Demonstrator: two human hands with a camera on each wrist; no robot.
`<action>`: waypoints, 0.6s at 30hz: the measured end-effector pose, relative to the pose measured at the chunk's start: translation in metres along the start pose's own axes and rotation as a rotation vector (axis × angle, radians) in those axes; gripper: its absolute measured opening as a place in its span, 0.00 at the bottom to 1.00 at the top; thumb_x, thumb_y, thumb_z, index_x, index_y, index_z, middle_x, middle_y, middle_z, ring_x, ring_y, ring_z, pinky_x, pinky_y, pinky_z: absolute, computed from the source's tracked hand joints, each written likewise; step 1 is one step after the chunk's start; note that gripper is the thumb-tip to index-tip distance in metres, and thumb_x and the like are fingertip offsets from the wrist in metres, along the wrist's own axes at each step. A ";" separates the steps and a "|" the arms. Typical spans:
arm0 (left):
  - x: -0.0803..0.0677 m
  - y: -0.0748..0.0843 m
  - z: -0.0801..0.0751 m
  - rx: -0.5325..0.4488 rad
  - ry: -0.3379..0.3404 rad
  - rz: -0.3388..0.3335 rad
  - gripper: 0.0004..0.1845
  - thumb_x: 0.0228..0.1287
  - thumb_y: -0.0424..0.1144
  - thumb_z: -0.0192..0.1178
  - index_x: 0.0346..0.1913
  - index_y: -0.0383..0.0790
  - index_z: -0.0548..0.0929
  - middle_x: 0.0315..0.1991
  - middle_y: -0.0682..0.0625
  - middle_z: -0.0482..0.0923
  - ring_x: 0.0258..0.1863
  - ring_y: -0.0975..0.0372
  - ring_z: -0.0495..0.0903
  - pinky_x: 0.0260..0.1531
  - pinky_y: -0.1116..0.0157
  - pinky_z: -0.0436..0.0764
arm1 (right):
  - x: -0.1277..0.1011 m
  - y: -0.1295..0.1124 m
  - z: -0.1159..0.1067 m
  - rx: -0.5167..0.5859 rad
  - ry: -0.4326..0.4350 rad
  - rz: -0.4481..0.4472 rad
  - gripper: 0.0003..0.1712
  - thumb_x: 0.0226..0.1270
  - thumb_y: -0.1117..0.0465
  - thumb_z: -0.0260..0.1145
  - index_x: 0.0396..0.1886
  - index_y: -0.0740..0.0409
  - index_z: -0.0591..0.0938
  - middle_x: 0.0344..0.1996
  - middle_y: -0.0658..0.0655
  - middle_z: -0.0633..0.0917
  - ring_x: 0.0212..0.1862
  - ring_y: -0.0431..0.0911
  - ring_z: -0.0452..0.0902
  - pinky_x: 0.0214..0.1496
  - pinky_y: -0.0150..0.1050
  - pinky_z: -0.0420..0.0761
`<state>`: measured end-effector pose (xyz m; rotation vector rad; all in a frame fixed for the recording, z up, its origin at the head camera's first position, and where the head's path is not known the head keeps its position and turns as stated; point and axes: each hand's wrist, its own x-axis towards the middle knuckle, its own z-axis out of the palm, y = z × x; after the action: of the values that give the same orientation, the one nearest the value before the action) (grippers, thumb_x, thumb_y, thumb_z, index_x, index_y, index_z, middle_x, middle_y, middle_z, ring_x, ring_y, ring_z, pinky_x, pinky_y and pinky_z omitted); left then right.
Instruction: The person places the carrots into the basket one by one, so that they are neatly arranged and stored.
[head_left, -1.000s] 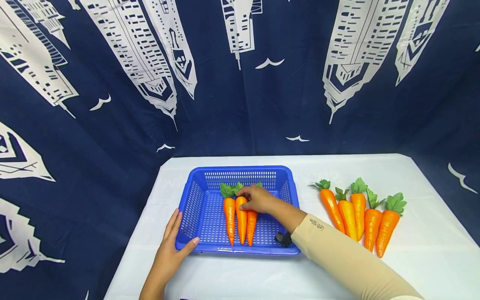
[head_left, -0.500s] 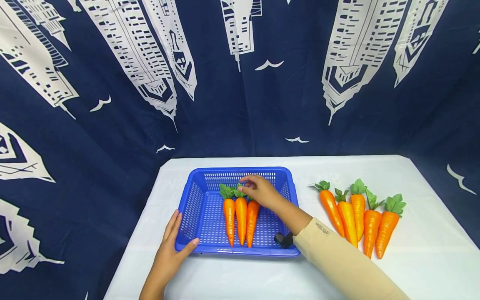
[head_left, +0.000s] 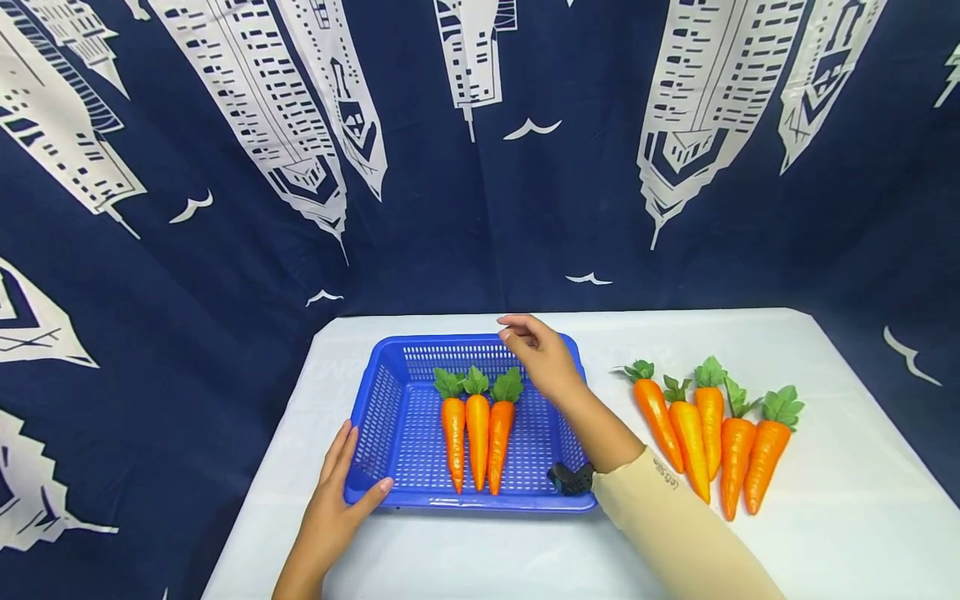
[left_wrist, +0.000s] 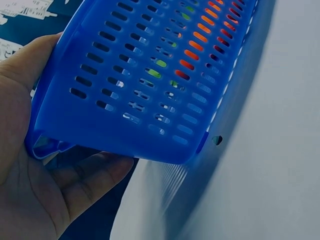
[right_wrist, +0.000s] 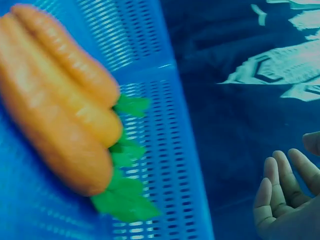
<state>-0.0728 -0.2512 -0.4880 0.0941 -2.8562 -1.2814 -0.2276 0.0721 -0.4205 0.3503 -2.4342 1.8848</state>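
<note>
Three orange carrots [head_left: 477, 442] with green leafy tops lie side by side in a blue plastic basket [head_left: 420, 504]. The left hand [head_left: 333, 492] holds the basket at its front left corner, thumb on the front rim and fingers along the left side. From the left wrist view, this hand [left_wrist: 30, 125] spans the corner of the basket wall [left_wrist: 100, 115]. Over the basket's back right part hovers the right hand [head_left: 543, 354], fingers loosely bent and nothing in them. In the right wrist view the right hand [right_wrist: 290, 195] is apart from the carrots [right_wrist: 60, 95].
Several more leafy carrots [head_left: 708, 433] lie on the white table [head_left: 847, 467] right of the basket. A black device [head_left: 570, 479] sits at the right wrist, overlapping the basket's front right corner. Behind the table hangs a dark blue cloth [head_left: 420, 250] with white buildings.
The right hand has let go of the middle carrot and moved up and to the right, uncovering the leaves of the right-hand carrot. The left hand stays at the basket corner.
</note>
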 end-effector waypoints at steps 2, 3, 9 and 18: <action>-0.001 0.000 -0.001 -0.001 -0.001 -0.002 0.51 0.65 0.56 0.66 0.82 0.49 0.48 0.83 0.61 0.35 0.82 0.43 0.42 0.71 0.28 0.50 | -0.001 -0.005 -0.004 0.053 0.014 -0.014 0.19 0.77 0.53 0.61 0.62 0.51 0.80 0.52 0.59 0.84 0.55 0.49 0.80 0.64 0.46 0.79; -0.001 0.000 -0.001 -0.001 -0.001 -0.005 0.51 0.65 0.57 0.66 0.82 0.50 0.48 0.83 0.61 0.36 0.82 0.43 0.42 0.71 0.28 0.50 | -0.001 -0.008 -0.007 0.074 0.022 -0.021 0.19 0.77 0.54 0.61 0.62 0.52 0.80 0.53 0.59 0.84 0.55 0.48 0.80 0.65 0.45 0.79; -0.002 0.000 0.000 -0.008 -0.004 -0.019 0.51 0.64 0.58 0.67 0.82 0.53 0.48 0.83 0.64 0.35 0.82 0.44 0.42 0.70 0.27 0.51 | -0.007 -0.020 -0.029 0.117 0.067 -0.038 0.20 0.76 0.55 0.61 0.64 0.52 0.79 0.56 0.59 0.83 0.56 0.40 0.80 0.64 0.33 0.76; -0.001 0.000 0.000 0.007 0.003 -0.006 0.51 0.64 0.58 0.67 0.82 0.52 0.48 0.83 0.63 0.35 0.82 0.44 0.43 0.70 0.28 0.51 | -0.018 -0.018 -0.062 0.105 0.175 -0.061 0.23 0.75 0.56 0.63 0.66 0.58 0.77 0.55 0.54 0.83 0.55 0.35 0.80 0.60 0.21 0.75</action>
<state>-0.0716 -0.2512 -0.4879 0.1050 -2.8609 -1.2711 -0.2132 0.1301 -0.3900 0.2489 -2.1958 1.9335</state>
